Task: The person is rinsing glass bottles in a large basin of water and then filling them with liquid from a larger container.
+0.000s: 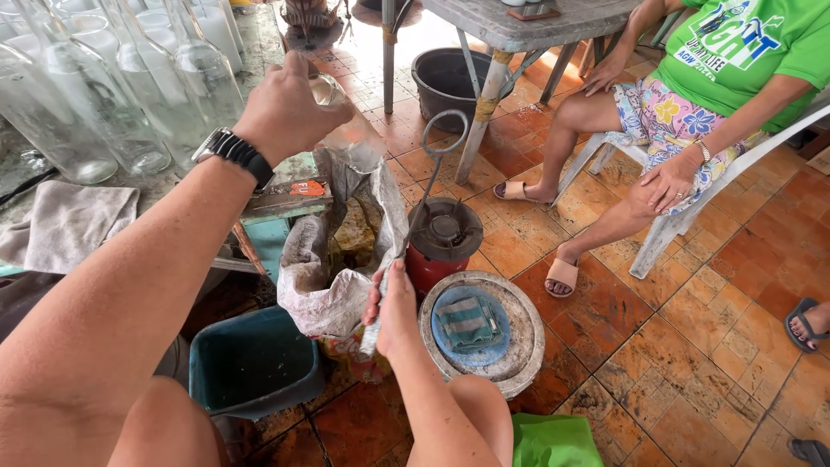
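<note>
Left hand clamped round tilted clear glass bottle above open sack, right hand pinching grey strip beside it; apparently mid-cleaning; next move likely needs strip aligned with bottle.

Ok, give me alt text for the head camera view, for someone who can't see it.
Seen from above, a person's left hand holds a clear glass bottle tilted over an open sack, while the right hand grips the sack's edge. Empty bottles crowd a table at left; another person sits nearby.
</note>
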